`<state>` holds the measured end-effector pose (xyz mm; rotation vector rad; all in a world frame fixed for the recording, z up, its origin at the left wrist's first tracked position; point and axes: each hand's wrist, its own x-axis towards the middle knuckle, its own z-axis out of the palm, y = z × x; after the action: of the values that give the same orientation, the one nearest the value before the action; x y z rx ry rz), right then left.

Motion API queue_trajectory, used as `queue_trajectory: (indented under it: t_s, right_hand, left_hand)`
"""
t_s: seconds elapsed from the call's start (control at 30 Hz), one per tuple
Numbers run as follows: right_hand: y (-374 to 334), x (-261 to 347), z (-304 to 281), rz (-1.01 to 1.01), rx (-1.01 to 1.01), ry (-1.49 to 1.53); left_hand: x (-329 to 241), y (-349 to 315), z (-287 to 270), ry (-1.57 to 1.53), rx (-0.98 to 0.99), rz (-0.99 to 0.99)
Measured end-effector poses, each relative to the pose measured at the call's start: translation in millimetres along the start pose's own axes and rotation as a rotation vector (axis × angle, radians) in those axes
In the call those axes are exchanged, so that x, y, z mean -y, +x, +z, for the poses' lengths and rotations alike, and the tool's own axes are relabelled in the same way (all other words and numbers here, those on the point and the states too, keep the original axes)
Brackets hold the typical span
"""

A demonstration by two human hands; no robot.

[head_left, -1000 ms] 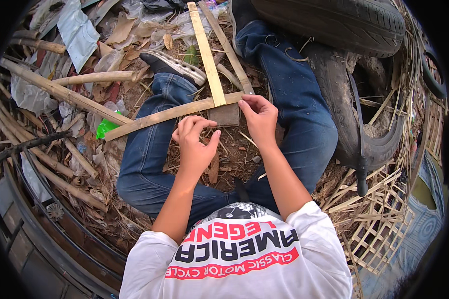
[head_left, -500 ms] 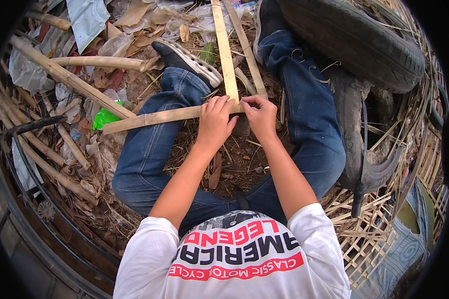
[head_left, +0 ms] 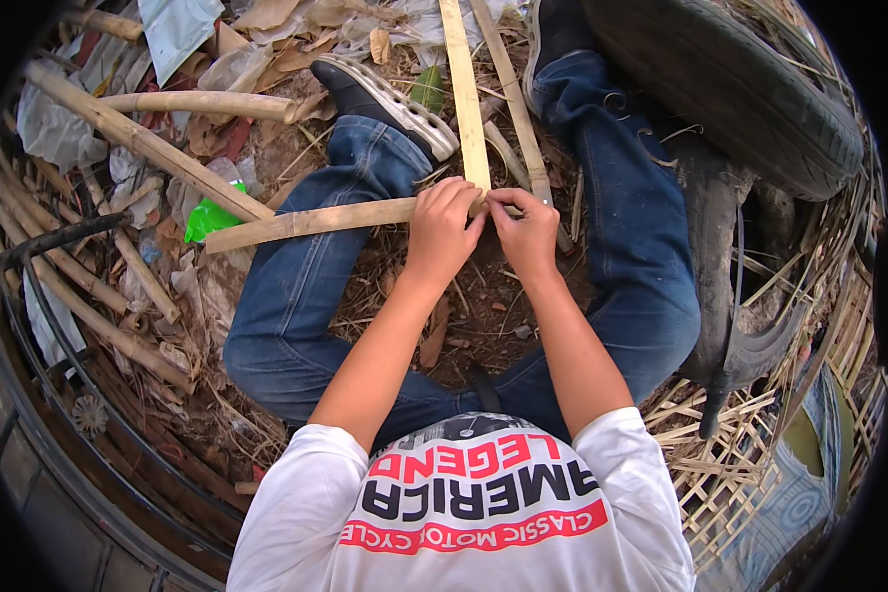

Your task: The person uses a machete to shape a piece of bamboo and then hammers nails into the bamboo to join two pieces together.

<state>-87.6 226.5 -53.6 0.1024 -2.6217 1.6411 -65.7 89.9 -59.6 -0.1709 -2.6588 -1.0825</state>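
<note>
- Pale-yellow flat bamboo strip [head_left: 467,94] is meeting a tan flat bamboo strip [head_left: 311,221] near frame centre
- Left hand [head_left: 439,225] is gripping the tan one; right hand [head_left: 526,229] is pinching narrowly, contents unclear
- Both are seemingly aligning the joint, next probably needing steadiness

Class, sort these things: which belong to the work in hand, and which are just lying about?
Belonging to the work: crosswise strip, held by the left hand; pale strip, ending by the right hand.

Lying about: tyre, green plastic scrap, light-blue sheet, dry leaf.
</note>
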Motion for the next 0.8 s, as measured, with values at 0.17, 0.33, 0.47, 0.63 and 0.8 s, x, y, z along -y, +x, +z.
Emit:
queue_trajectory:
  t_s: [0.17, 0.33, 0.47, 0.63, 0.8]
  right_hand:
    - [-0.8, -0.5, 0.9, -0.057, 0.0, -0.021]
    - [0.2, -1.2, 0.3, -0.129, 0.001, -0.034]
    - [1.4, 2.0, -2.3, -0.132, 0.028, -0.033]
    - [1.9, 0.3, -3.1, -0.163, 0.057, -0.045]
    - [3.4, 13.1, -13.0, -0.117, 0.122, -0.068]
  left_hand:
    - [-1.8, 1.9, -0.6, 0.029, -0.014, 0.01]
    - [-6.6, 4.7, -0.3, 0.025, -0.022, 0.0]
    - [0.2, 3.6, 4.1, -0.004, -0.03, -0.018]
    - [5.4, 2.0, 7.6, -0.018, -0.059, -0.036]
    - [4.8, 3.0, 7.7, 0.003, -0.05, -0.053]
